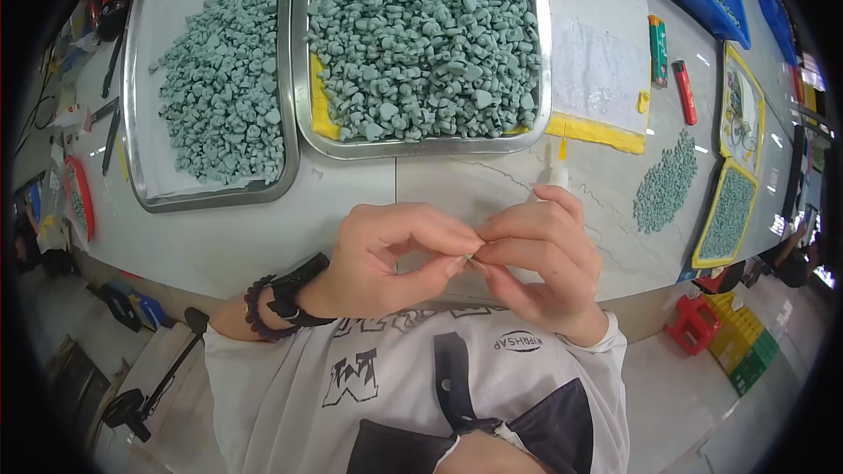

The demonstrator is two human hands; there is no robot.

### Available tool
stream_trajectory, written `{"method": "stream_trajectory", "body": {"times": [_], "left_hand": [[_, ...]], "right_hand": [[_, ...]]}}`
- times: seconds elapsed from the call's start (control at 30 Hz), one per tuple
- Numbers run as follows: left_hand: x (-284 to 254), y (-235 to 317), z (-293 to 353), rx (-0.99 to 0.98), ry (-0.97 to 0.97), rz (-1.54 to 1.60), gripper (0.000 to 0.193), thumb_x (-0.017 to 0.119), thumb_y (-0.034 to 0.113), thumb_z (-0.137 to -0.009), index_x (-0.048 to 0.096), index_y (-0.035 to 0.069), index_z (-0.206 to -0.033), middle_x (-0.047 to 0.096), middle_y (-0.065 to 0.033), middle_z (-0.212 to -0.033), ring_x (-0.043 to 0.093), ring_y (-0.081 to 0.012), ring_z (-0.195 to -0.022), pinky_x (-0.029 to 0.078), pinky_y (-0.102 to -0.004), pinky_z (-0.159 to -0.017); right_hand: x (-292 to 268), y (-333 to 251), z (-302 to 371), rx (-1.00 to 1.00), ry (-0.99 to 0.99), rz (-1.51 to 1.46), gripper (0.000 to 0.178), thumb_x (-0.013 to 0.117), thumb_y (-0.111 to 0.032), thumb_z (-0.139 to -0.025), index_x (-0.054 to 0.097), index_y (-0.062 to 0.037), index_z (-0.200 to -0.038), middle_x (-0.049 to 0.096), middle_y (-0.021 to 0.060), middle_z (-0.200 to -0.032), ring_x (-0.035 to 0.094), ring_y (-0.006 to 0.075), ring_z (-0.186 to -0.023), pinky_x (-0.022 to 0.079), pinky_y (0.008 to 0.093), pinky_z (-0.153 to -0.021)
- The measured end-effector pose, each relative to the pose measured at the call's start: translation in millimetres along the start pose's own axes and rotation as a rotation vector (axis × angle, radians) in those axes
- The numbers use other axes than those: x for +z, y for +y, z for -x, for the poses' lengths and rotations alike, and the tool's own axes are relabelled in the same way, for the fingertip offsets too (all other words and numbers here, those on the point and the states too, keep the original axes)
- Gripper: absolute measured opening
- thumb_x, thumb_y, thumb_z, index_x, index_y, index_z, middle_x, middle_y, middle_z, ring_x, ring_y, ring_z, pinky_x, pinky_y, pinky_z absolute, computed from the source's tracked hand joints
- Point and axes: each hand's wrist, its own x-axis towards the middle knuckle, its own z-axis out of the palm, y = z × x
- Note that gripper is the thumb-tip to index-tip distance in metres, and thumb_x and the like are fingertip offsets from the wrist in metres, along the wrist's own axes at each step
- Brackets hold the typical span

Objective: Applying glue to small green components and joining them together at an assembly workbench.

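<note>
My left hand and my right hand meet in front of my chest, fingertips pinched together. A tiny pale green piece shows between them, mostly covered by the fingers. From behind the curled outer fingers of my right hand rises a small white bottle with a yellow nozzle; whether that hand grips it I cannot tell. Just beyond my hands stands a metal tray heaped with small grey-green pieces. A second metal tray, to its left, holds more such pieces on a white lining.
On the right lie a loose pile of tiny green pieces, a yellow-rimmed tray, a red lighter-like stick and a green one. A blue bin stands far right. A red stool is on the floor.
</note>
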Motion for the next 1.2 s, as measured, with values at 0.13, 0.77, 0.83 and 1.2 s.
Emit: {"method": "stream_trajectory", "body": {"times": [0.13,0.77,0.83,1.2], "left_hand": [[6,10,-1,-0.170,0.105,0.215,0.027,0.054,-0.011,-0.083,0.056,-0.010,-0.110,0.062,-0.0229,-0.107,0.063,-0.0244,-0.099,0.055,-0.0318,-0.082],[5,15,-4,-0.131,0.147,-0.106,0.022,0.059,-0.013,-0.078,0.063,-0.005,-0.098,0.065,-0.0173,-0.102,0.064,-0.0158,-0.084,0.052,-0.0247,-0.069],[-4,30,-12,-0.035,0.227,-0.335,0.022,0.059,-0.012,-0.077,0.064,-0.003,-0.097,0.066,-0.0151,-0.100,0.063,-0.0139,-0.078,0.050,-0.0234,-0.064],[-52,78,-16,0.212,0.416,-1.480,0.038,0.060,-0.009,-0.069,0.066,0.007,-0.103,0.058,-0.0129,-0.113,0.056,-0.0247,-0.096,0.045,-0.0306,-0.079]], "right_hand": [[-1,-1,-4,-0.049,0.033,0.037,0.021,0.071,-0.004,-0.063,0.065,-0.0086,-0.083,0.066,0.0053,-0.084,0.062,0.0228,-0.081,0.038,0.0441,-0.091],[8,0,3,-0.042,0.069,0.126,0.023,0.073,-0.007,-0.064,0.064,-0.0105,-0.085,0.066,0.0043,-0.088,0.061,0.0218,-0.081,0.042,0.0434,-0.084],[5,-14,3,-0.114,0.067,0.126,0.022,0.072,-0.008,-0.065,0.064,-0.0111,-0.085,0.066,0.0043,-0.088,0.061,0.0213,-0.080,0.042,0.0426,-0.083],[-5,-98,-24,-0.655,-0.193,-0.181,0.034,0.062,-0.028,-0.077,0.055,-0.0139,-0.107,0.063,0.0085,-0.103,0.063,0.0284,-0.079,0.048,0.0454,-0.071]]}}
